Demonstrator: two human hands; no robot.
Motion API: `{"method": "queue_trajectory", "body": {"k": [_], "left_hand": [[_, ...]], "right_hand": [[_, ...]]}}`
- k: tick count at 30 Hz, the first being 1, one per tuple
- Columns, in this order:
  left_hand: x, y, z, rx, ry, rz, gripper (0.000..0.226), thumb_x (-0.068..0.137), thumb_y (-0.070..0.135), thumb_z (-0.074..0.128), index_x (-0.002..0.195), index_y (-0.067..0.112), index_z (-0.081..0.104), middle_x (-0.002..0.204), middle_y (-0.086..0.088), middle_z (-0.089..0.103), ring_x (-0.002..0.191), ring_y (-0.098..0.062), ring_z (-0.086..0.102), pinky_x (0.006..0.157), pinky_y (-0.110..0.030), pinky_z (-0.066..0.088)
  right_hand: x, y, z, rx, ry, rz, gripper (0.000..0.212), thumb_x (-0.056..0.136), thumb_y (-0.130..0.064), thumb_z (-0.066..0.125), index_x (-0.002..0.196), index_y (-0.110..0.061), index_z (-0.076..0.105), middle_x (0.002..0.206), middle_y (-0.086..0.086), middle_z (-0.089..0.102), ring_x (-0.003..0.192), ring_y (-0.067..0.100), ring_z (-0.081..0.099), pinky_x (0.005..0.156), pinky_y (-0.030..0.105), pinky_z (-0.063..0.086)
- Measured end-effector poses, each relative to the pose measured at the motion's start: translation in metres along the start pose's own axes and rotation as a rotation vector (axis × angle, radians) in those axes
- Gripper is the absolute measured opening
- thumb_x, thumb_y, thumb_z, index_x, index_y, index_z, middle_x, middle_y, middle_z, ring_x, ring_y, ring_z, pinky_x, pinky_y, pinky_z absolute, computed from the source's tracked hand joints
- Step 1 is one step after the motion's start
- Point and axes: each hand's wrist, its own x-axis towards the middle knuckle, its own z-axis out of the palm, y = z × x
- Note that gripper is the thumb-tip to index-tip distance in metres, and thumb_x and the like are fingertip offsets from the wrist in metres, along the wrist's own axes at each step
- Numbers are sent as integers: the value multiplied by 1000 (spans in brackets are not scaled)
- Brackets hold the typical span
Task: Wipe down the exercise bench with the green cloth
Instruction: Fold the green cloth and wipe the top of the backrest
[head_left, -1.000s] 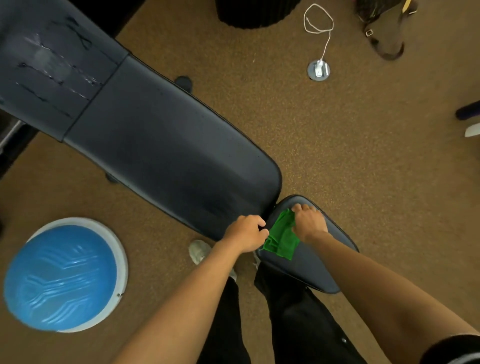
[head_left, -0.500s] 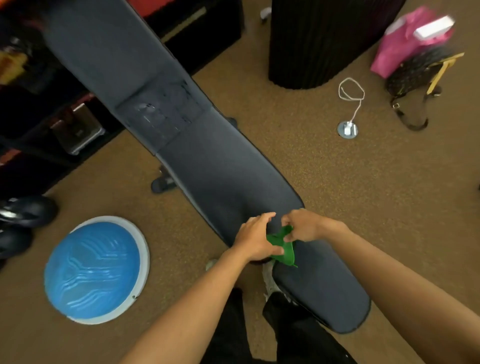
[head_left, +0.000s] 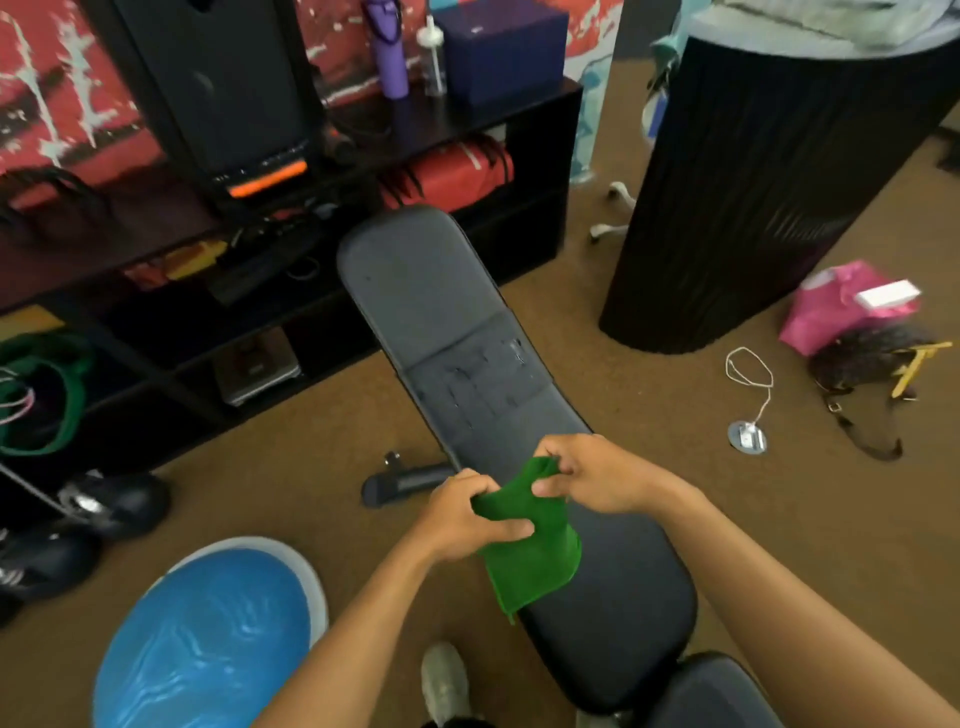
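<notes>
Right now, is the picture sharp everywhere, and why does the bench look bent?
Head view: green fabric cloth, left hand and right hand fairly sharp; edges smear, like the black shoes; wide lens bows the long black padded bench; glare on the shiny blue dome.

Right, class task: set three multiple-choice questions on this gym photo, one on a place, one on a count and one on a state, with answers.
1. Where is the blue dome relative to the bench? A on it; B on the floor to its left; C under it.
2. How many hands hold the green cloth? A none; B one; C two.
3. The cloth is: A spread flat, let go; B gripped, its lower part hanging; C on the floor.
Answers: 1 B, it sits on the floor beside the bench. 2 C, the left hand and right hand both grip it. 3 B, it droops below the hands.
</notes>
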Motion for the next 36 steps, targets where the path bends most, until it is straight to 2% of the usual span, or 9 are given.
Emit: {"method": "queue_trajectory", "body": {"k": [5,9,13,15,18,23,29,32,36], "left_hand": [[-8,-8,-114,-238,-29,14,39,73,27,98,91,16,65,80,4,71,75,-9,68,64,-26,53],[-1,-15,-178,-333,105,28,52,75,8,94,119,18,68,105,0,81,100,-17,76,82,-30,62],[16,-17,-219,-406,255,-5,56,81,3,88,126,30,68,115,-5,77,100,-18,78,77,-30,63],[27,-14,-232,-377,340,-25,53,83,4,87,125,30,68,111,-2,76,93,-15,78,72,-28,63],[51,-12,-244,-338,437,-46,51,83,3,86,122,31,68,110,0,76,93,-17,78,82,-40,66],[100,4,-286,-135,526,1,57,80,5,86,124,36,67,101,12,78,96,-6,74,87,-38,63],[177,44,-348,99,680,39,52,84,18,84,126,42,66,114,19,71,89,-2,70,79,-30,58],[210,39,-343,418,848,174,55,84,26,82,134,34,62,133,12,61,122,-11,59,103,-38,49],[245,-7,-302,945,638,493,56,99,40,63,150,17,57,166,-7,42,156,-26,34,126,-45,24]], "right_hand": [[49,-63,1,224,46,-98,10,97,-26,70,104,-21,66,94,6,76,88,18,74,82,41,58],[86,-102,2,362,144,-133,9,100,-16,66,110,-17,67,101,6,77,92,19,76,83,38,62],[125,-115,2,454,207,-86,11,99,-13,67,109,-9,66,96,11,78,91,26,78,82,49,64],[145,-118,-1,449,212,-75,11,97,-14,70,106,-8,67,87,5,78,86,26,78,81,47,64],[176,-120,-9,348,257,-75,8,94,-13,73,101,-16,71,83,-1,78,81,16,77,82,39,64],[241,-127,-41,264,278,-135,25,92,-17,72,107,-37,74,92,-10,79,86,10,76,82,42,64],[318,-143,-100,223,460,-127,21,96,-22,70,108,-38,75,86,-19,75,84,5,73,86,36,62],[346,-138,-114,208,528,-51,17,94,-27,70,107,-38,75,90,-14,77,88,10,73,83,38,62],[372,-125,-119,136,542,24,18,94,-28,66,105,-37,76,97,-12,78,93,11,72,79,31,58]]}}
